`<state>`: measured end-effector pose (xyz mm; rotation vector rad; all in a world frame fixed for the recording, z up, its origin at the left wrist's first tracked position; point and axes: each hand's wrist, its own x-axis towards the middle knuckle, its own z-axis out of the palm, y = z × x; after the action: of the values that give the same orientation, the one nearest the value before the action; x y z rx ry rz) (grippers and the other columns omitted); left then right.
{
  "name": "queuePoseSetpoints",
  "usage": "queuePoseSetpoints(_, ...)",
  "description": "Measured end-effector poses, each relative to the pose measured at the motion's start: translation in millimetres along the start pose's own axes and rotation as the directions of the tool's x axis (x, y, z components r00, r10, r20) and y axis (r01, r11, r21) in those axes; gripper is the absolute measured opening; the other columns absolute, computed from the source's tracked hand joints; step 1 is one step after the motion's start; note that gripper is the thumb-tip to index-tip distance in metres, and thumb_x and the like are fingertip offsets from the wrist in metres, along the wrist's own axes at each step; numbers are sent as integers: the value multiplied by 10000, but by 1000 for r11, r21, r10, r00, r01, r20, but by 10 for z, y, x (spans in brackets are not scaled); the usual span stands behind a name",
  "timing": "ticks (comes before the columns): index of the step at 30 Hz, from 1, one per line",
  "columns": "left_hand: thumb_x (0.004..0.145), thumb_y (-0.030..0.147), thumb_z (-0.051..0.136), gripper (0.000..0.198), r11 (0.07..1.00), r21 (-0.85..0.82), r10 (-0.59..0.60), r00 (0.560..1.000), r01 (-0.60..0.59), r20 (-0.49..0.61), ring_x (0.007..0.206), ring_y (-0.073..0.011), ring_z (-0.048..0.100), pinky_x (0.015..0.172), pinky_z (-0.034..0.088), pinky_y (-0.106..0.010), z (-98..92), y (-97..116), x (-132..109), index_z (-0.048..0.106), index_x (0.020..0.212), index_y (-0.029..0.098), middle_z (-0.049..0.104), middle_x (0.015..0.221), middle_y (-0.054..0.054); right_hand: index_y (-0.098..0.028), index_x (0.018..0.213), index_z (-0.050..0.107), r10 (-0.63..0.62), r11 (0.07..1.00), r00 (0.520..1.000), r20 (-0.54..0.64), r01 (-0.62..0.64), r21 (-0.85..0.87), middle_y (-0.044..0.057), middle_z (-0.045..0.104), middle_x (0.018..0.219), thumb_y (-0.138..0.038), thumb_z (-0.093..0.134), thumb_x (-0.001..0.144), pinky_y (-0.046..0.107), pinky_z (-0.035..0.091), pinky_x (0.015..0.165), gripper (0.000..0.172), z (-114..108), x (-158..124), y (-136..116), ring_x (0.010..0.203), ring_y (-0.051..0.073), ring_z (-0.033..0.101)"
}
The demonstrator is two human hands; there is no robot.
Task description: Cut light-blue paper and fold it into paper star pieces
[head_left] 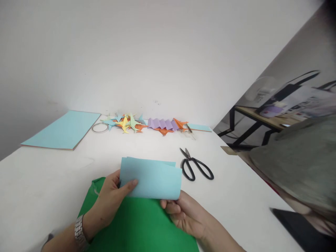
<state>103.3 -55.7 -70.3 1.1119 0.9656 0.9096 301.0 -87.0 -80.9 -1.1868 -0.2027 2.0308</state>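
Observation:
A light-blue sheet of paper [152, 180], folded over so that its two layers sit slightly out of line at the top, is held up between my hands. My left hand [112, 196] is closed on its left end, thumb across the front and fingers behind. At the lower right edge, my right hand [183, 215] pinches the paper, its fingers curled and partly hidden by it. Beneath both hands lies a green sheet or cover [139, 224] at the table's near edge. Black-handled scissors [193, 164] rest just right of the paper, blades spread a little.
A stack of light-blue paper [63, 130] lies back left, beside a ring-shaped roll [100, 127]. Along the wall are folded paper figures [128, 123] and a pleated purple strip [161, 124]. To the right, a person in a grey-green garment [294, 157] sits near the white table [236, 199].

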Motion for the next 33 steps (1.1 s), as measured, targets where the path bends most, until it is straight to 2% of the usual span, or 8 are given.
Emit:
queuePoseSetpoints(6, 692, 370, 665, 282, 994, -11, -110, 994, 110, 5, 778, -197, 583, 634, 532, -324, 53, -3, -20, 626, 922, 212, 644, 831, -1, -92, 511, 554, 31, 999, 999, -24, -32, -10, 6, 563, 452, -102, 530, 711, 49, 235, 253, 202, 2, 5, 4, 284, -15, 365)
queuePoseSetpoints(10, 632, 353, 717, 277, 994, -1, -106, 994, 106, 5, 698, -178, 556, 595, 548, -330, 91, 5, -28, 648, 811, 153, 605, 722, -7, -86, 489, 561, 17, 997, 998, -61, -21, -71, -10, 524, 417, -132, 521, 724, 53, 228, 250, 243, -14, 11, 26, 272, -17, 362)
queuePoseSetpoints(14, 653, 368, 694, 264, 995, -19, -103, 995, 103, 0, 649, -159, 537, 552, 543, -314, 85, 15, -12, 645, 757, 130, 593, 685, -11, -77, 573, 595, -107, 960, 994, 5, 105, -259, 48, 556, 421, -381, 436, 806, 106, 312, 259, 415, -26, 11, 54, 285, 47, 449)
queuePoseSetpoints(17, 661, 359, 688, 259, 994, -27, -106, 994, 106, 4, 657, -165, 552, 524, 535, -298, 69, 19, -1, 645, 785, 136, 611, 714, -19, -90, 852, 589, -390, 862, 910, 138, 414, -294, 81, 632, 585, -599, 374, 795, 211, 466, 359, 555, 1, -12, 63, 466, 158, 609)
queuePoseSetpoints(19, 665, 355, 685, 259, 993, -13, -114, 993, 114, 11, 660, -172, 561, 520, 532, -298, 64, 17, -3, 643, 795, 134, 618, 714, -22, -127, 987, 522, -518, 750, 836, 180, 546, -373, 47, 629, 649, -577, 503, 759, 219, 477, 380, 505, 29, -27, 71, 544, 176, 633)
queuePoseSetpoints(22, 674, 363, 675, 255, 992, 7, -127, 992, 127, 20, 638, -169, 563, 528, 528, -300, 63, 1, -14, 643, 773, 129, 618, 676, -19, -147, 997, 461, -533, 671, 830, 164, 533, -515, 1, 597, 622, -462, 635, 725, 198, 436, 351, 451, 70, -29, 95, 479, 145, 597)
queuePoseSetpoints(27, 675, 361, 679, 246, 982, -47, -181, 983, 181, 13, 678, -169, 574, 547, 522, -278, 60, -25, -16, 661, 799, 150, 645, 746, -29, -145, 922, 464, -560, 631, 817, 135, 527, -569, -42, 532, 472, -461, 615, 743, 211, 399, 358, 393, 105, -8, 133, 385, 122, 518)
queuePoseSetpoints(33, 656, 365, 688, 243, 979, -15, -201, 980, 201, -7, 651, -168, 555, 533, 524, -287, 60, -24, 1, 677, 772, 152, 637, 719, -32, -156, 880, 587, -698, 558, 709, 105, 629, -541, 50, 636, 823, -419, 617, 754, 255, 448, 605, 293, 108, -59, 81, 715, 160, 559)
